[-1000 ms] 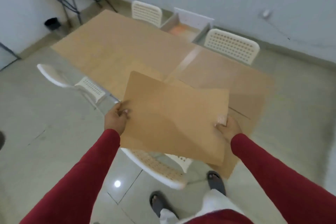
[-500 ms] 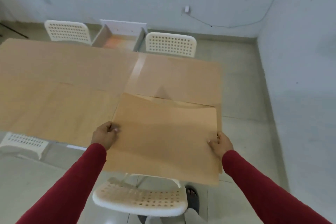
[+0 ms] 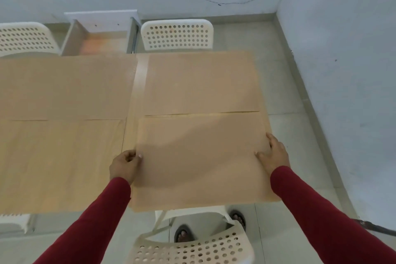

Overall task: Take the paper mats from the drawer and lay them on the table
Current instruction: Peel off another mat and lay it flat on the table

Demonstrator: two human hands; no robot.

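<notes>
The brown paper mat (image 3: 199,161) lies flat on the near right part of the table (image 3: 140,77), its near edge hanging slightly past the table edge. My left hand (image 3: 124,166) pinches its left edge between thumb and curled fingers. My right hand (image 3: 275,153) rests on top of its right edge, fingers fairly straight. Another mat (image 3: 201,81) lies just beyond it, and two more mats (image 3: 64,85) (image 3: 60,163) cover the left side. The open white drawer (image 3: 75,36) stands behind the table.
White perforated chairs stand at the far side (image 3: 176,34), the far left (image 3: 23,37) and right below me (image 3: 192,246). A wall (image 3: 342,70) runs close along the right. A cable (image 3: 377,228) lies on the floor at lower right.
The mat came down from the air onto the near right of the table. The view swung to face the table squarely. My right hand went from gripping the edge to lying on top.
</notes>
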